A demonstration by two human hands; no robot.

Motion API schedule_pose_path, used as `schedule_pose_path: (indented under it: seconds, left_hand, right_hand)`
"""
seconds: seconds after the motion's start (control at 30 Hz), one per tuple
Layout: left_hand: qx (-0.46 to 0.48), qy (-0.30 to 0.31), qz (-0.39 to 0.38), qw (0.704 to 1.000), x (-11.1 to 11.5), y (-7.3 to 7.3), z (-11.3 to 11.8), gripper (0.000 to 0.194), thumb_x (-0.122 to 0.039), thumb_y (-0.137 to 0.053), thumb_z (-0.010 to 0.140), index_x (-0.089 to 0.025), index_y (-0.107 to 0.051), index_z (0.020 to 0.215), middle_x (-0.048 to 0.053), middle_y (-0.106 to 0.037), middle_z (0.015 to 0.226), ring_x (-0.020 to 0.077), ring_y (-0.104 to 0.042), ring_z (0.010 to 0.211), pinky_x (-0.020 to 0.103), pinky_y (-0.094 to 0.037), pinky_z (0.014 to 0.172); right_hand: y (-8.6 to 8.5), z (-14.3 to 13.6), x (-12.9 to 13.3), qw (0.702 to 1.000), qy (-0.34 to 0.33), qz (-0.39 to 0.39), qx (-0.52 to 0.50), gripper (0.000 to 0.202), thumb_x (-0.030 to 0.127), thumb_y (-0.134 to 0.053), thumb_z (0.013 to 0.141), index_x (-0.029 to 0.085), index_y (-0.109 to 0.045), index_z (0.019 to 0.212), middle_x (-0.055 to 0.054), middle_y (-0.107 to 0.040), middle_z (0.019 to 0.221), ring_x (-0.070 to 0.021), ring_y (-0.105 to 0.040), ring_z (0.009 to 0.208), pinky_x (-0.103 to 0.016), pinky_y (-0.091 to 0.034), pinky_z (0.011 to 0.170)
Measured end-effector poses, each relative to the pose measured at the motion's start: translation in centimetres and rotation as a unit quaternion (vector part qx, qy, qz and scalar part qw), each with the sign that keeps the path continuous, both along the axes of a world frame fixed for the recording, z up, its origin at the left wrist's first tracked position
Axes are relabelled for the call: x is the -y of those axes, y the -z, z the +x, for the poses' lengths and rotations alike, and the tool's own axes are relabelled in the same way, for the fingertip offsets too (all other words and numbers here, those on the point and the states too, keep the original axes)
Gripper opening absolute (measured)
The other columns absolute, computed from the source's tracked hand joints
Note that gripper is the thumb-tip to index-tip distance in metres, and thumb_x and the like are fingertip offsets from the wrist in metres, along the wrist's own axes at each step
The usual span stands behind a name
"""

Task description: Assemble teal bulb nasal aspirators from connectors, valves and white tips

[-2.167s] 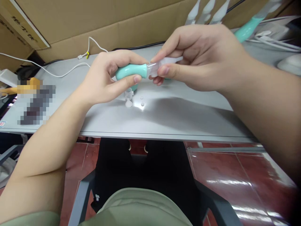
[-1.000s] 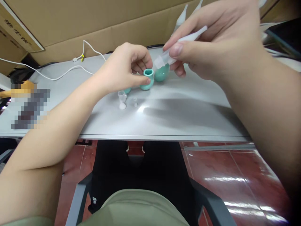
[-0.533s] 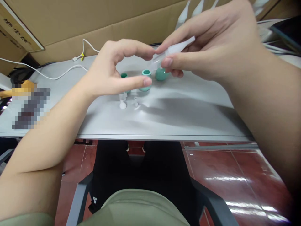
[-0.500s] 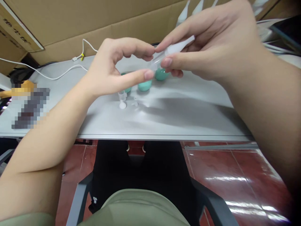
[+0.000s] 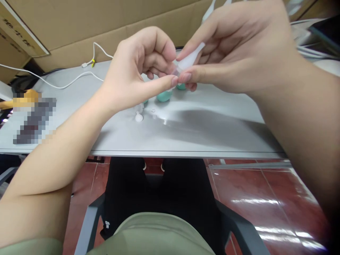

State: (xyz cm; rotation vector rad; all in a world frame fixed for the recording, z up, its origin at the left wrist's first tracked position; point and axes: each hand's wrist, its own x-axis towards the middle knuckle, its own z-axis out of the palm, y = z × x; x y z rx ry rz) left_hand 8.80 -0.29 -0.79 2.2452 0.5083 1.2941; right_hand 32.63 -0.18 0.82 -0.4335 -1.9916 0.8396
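currently, the right hand (image 5: 233,53) pinches one white tapered nozzle (image 5: 190,58) between thumb and forefinger, its narrow tip slanting up and away to the right; the left hand (image 5: 143,67) has thumb and fingers drawn in around the nozzle's clear end (image 5: 176,70), and blur and overlap leave me unable to tell whether they press on it. the nozzle is held up over the grey table (image 5: 127,138), with most room to move below the grip, where a wide, partly shadowed stretch runs to the straight front edge (image 5: 191,153). beyond the grip, a cardboard wall (image 5: 87,21) bounds the far side. dark characters (image 5: 20,33) stand well to the left of the grip, too blurred to read, and white lettering (image 5: 107,224) on the black trousers (image 5: 159,191) far below is too small to make out. counting: three teal bulbs (image 5: 164,96) show in part under the hands; one white disc (image 5: 139,117) lies below and left of the grip; two tiny pale bits (image 5: 153,111) lie right of that disc; at least two white tips (image 5: 209,11) rise beyond the right hand; one yellow tie (image 5: 92,63) sits on a cable (image 5: 102,48) left of the grip
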Motion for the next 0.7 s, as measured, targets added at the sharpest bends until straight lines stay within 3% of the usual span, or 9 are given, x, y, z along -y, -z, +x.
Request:
schedule_pose_path:
  seconds: [0.13,0.27,0.37,0.47,0.6,0.7]
  left_hand:
    - [-0.026,0.016,0.001,1.000,0.0,-0.3,-0.2,0.046,-0.059,-0.094,0.086,-0.031,-0.060,0.100,0.003,-0.083,0.094,0.0282,-0.083,0.084,0.044,-0.057,0.068]
    - [-0.019,0.023,0.019,0.999,0.0,-0.4,-0.2,0.035,-0.036,-0.092,0.087,-0.029,-0.062,0.102,0.000,-0.079,0.091,0.0231,-0.081,0.078,0.039,-0.057,0.067]
    - [-0.009,0.009,0.026,1.000,0.1,-0.4,-0.2,0.036,-0.029,-0.091,0.081,-0.027,-0.066,0.107,0.002,-0.079,0.113,0.0201,-0.080,0.080,0.037,-0.063,0.069]
    - [-0.010,-0.018,0.034,0.999,-0.3,-0.3,-0.4,0.044,-0.038,-0.092,0.081,-0.027,-0.072,0.117,0.006,-0.079,0.128,0.0215,-0.080,0.084,0.039,-0.065,0.073]
    - [-0.079,-0.021,0.035,0.996,-1.3,-0.2,-0.8,0.033,-0.041,-0.094,0.082,-0.027,-0.082,0.108,0.005,-0.085,0.102,0.0272,-0.078,0.087,0.044,-0.067,0.077]
    - [-0.092,-0.027,0.055,0.994,-1.5,-0.2,-0.9,0.018,-0.038,-0.093,0.081,-0.028,-0.084,0.094,0.003,-0.084,0.090,0.0260,-0.076,0.079,0.044,-0.067,0.073]
  right_hand:
    - [0.1,0.1,0.0,1.000,0.010,0.019,0.000,0.036,0.045,-0.104,0.078,0.022,-0.086,0.100,0.004,-0.077,0.082,-0.0059,-0.073,0.069,-0.015,-0.055,0.057]
    - [0.1,0.1,0.3,0.999,0.019,0.031,-0.003,0.026,0.036,-0.102,0.082,0.024,-0.088,0.100,0.005,-0.077,0.083,-0.0008,-0.068,0.072,-0.012,-0.052,0.064]
    - [0.1,0.0,0.4,0.999,0.030,0.037,-0.002,0.025,0.036,-0.102,0.082,0.026,-0.090,0.101,0.005,-0.077,0.083,-0.0029,-0.068,0.074,-0.016,-0.053,0.067]
    - [0.1,-0.1,0.5,0.999,0.031,0.041,-0.008,0.018,0.035,-0.098,0.087,0.028,-0.090,0.102,0.004,-0.080,0.088,-0.0055,-0.071,0.079,-0.018,-0.058,0.072]
    - [0.1,-0.2,0.5,0.997,0.054,0.050,-0.010,0.016,0.033,-0.097,0.087,0.027,-0.091,0.101,0.004,-0.081,0.091,-0.0058,-0.072,0.083,-0.020,-0.059,0.077]
    - [0.2,-0.1,0.2,0.995,0.072,0.068,-0.005,0.019,0.033,-0.099,0.084,0.026,-0.091,0.100,0.004,-0.082,0.089,-0.0056,-0.071,0.082,-0.020,-0.057,0.075]
